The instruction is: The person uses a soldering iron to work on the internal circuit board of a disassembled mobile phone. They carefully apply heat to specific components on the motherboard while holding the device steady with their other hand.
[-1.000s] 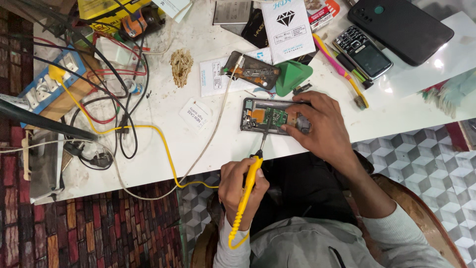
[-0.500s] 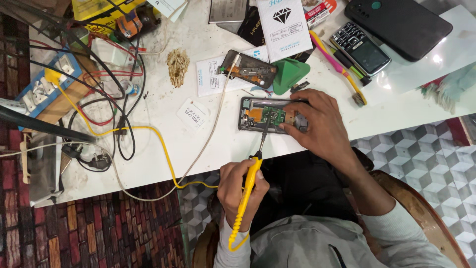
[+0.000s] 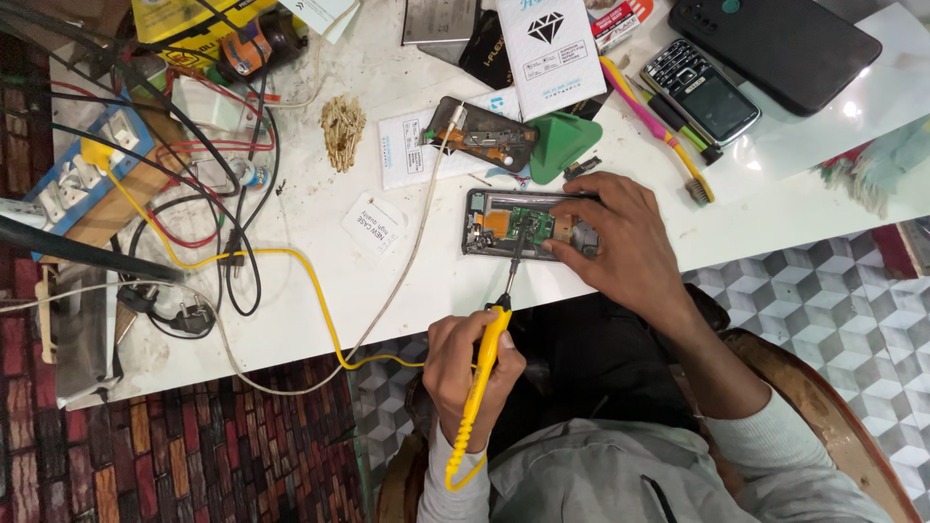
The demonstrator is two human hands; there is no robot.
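Observation:
An opened phone (image 3: 504,225) with its green circuit board showing lies near the front edge of the white table (image 3: 407,291). My right hand (image 3: 610,242) rests on the phone's right half, fingers pressing it down. My left hand (image 3: 465,363) grips a yellow soldering iron (image 3: 481,373) like a pen. Its metal tip reaches up onto the middle of the board. The iron's yellow cable (image 3: 291,261) loops off to the left across the table.
Behind the phone lie another opened phone back (image 3: 484,136), a green triangular pick (image 3: 562,145), a white box (image 3: 552,53), a keypad phone (image 3: 699,92), a dark phone (image 3: 775,39) and a toothbrush (image 3: 659,126). A power strip (image 3: 87,179) and tangled cables (image 3: 194,194) crowd the left.
The soldering iron's tip has edged up from the phone's near edge onto the board. My right hand has stayed on the phone, fingers shifting slightly.

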